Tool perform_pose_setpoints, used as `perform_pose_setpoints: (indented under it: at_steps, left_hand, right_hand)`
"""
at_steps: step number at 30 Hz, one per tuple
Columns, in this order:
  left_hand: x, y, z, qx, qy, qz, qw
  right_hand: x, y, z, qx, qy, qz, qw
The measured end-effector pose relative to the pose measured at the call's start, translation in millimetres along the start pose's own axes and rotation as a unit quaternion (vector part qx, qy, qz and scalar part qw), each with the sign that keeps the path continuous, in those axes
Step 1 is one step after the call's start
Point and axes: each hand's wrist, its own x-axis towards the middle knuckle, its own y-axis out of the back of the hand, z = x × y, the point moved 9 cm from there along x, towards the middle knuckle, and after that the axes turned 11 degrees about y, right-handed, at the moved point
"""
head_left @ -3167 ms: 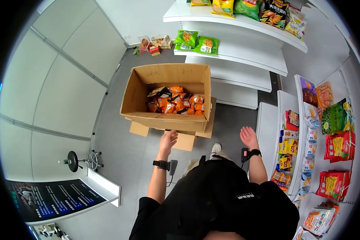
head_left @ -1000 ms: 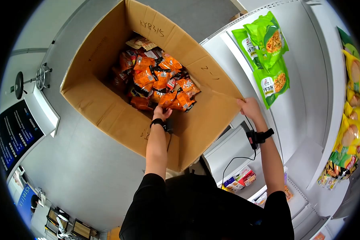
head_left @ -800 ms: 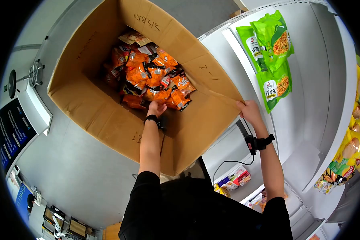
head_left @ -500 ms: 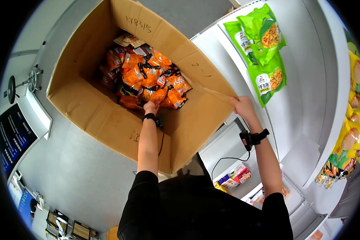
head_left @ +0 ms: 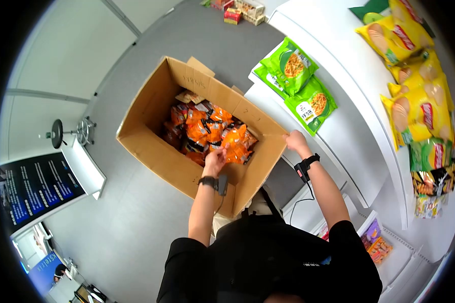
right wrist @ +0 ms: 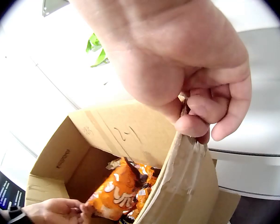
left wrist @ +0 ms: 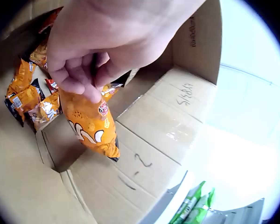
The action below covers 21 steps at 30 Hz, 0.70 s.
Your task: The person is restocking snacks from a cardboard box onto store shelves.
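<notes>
Grey floor [head_left: 116, 202] spreads beneath everything, with a wheeled stool [head_left: 57, 134] at 9 o'clock from the box and a dark lettered board [head_left: 40, 194] at 8; next, going right, stands the cardboard box [head_left: 162, 166], loose orange snack bags [head_left: 197, 131] heaped inside it; my left hand [head_left: 216, 160] reaches in at about 5 o'clock from the box's middle, thumb and fingers pinching one orange packet [left wrist: 86, 126] by its upper end; to do this well, I judge, I should hold that end firmly enough that the film does not slip, yet lightly enough not to crush the contents, and lift straight up before swinging it past the cardboard, with the other hand steadying the rim; from my left hand the packet lies at 1 to 2 o'clock in the head view, and hangs at 6 o'clock under the fingertips in the left wrist view; I cannot tell whether its far end touches the heap; my right hand [head_left: 297, 141] grips the box's rim at the 3 o'clock corner, thumb and curled fingers on the edge; beyond it, at 2 o'clock, green packets [head_left: 311, 106] rest on a white shelf [head_left: 349, 151]; farthest right, between 2 and 3, yellow bags [head_left: 414, 106] lie on another shelf.
</notes>
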Motion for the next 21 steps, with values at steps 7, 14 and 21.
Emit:
perform_pose_setpoints:
  at_steps: [7, 14, 21]
  left_hand:
    - [-135, -43, -13, -0.037, 0.038, -0.213, 0.976]
    - [-234, -76, -31, 0.001, 0.066, -0.368, 0.927]
    - [-263, -99, -71, 0.026, 0.123, -0.426, 0.896]
  right_hand:
    - [-33, -6, -4, 0.199, -0.052, -0.057, 0.977]
    - [-103, -15, -37, 0.365, 0.034, 0.089, 0.926]
    - [-214, 2, -166, 0.558, 0.229, -0.049, 0.796]
